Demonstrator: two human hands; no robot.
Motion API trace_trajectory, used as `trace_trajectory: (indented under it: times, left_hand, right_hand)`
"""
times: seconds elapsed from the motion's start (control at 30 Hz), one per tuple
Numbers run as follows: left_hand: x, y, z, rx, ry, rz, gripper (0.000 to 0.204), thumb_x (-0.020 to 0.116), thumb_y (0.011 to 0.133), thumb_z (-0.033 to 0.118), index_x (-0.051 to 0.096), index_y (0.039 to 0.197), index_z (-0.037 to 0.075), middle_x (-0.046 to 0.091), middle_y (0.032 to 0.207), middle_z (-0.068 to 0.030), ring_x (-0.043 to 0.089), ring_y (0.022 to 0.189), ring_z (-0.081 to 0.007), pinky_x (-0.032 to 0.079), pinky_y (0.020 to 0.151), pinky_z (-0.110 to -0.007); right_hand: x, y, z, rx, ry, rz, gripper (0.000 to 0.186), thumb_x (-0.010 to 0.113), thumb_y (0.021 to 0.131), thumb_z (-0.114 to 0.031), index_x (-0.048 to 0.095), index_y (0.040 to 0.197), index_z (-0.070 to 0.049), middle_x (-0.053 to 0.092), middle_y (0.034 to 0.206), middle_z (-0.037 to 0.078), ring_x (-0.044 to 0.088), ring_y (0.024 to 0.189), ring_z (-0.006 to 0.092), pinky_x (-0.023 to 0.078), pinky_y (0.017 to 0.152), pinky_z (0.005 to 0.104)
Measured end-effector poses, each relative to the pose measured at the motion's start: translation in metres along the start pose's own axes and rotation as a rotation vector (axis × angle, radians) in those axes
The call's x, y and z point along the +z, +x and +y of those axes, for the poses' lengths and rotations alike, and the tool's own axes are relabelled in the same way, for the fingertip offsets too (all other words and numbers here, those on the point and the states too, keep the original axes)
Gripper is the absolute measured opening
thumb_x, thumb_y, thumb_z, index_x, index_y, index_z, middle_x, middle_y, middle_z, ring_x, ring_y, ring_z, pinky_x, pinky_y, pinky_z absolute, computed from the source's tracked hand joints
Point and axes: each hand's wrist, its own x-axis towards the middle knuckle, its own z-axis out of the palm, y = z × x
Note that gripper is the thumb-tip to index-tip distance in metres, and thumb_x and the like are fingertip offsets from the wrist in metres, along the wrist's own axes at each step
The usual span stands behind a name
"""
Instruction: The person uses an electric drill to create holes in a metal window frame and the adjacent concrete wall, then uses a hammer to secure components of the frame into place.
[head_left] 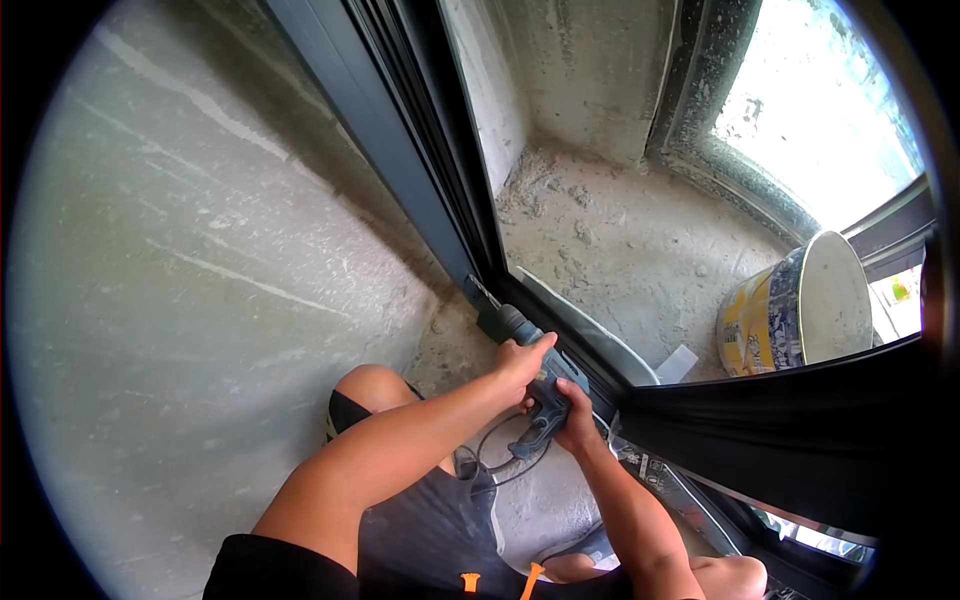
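Observation:
A dark teal corded power drill is gripped in both my hands, its bit pointing up and left. My left hand wraps round the front of its body, just behind the chuck. Around the rear of the drill, by the handle, closes my right hand. The drill bit reaches to the foot of the dark metal door frame, low at its corner. Whether the tip touches the frame or has entered it I cannot tell. A cable loops below the handle.
A bare grey wall rises close on the left. Beyond the frame lies a dusty concrete floor with rubble, where a white, yellow and blue bucket stands at right. The black bottom track runs along my right side. A window is at far right.

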Motion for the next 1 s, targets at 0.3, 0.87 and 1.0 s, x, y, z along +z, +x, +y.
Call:
trace_trajectory:
  times: [0.3, 0.87, 1.0]
  left_hand:
    - [-0.007, 0.004, 0.002, -0.031, 0.035, 0.000, 0.071, 0.086, 0.091, 0.051, 0.056, 0.126, -0.004, 0.071, 0.111, -0.0205, 0.072, 0.089, -0.0283, 0.059, 0.064, -0.048]
    - [-0.006, 0.005, 0.000, -0.032, -0.022, -0.047, 0.068, 0.085, 0.092, 0.048, 0.052, 0.127, 0.001, 0.070, 0.110, -0.0177, 0.073, 0.088, -0.0307, 0.055, 0.049, -0.049]
    - [-0.005, 0.007, 0.000, -0.036, -0.021, -0.054, 0.069, 0.085, 0.092, 0.048, 0.051, 0.129, 0.000, 0.070, 0.111, -0.0181, 0.073, 0.087, -0.0311, 0.053, 0.045, -0.048]
  right_hand:
    - [0.002, 0.009, 0.013, -0.037, 0.021, 0.035, 0.061, 0.058, 0.097, -0.052, 0.070, 0.121, 0.003, 0.074, 0.099, 0.015, 0.070, 0.097, 0.0323, 0.053, 0.097, 0.0400]
    - [0.003, 0.004, 0.011, -0.060, -0.038, 0.157, 0.056, 0.058, 0.098, -0.050, 0.072, 0.114, 0.003, 0.073, 0.091, 0.016, 0.072, 0.086, 0.0305, 0.058, 0.088, 0.0418]
    - [0.002, 0.005, 0.009, -0.058, -0.040, 0.161, 0.056, 0.058, 0.098, -0.049, 0.071, 0.115, 0.003, 0.074, 0.091, 0.016, 0.072, 0.086, 0.0308, 0.058, 0.089, 0.0420]
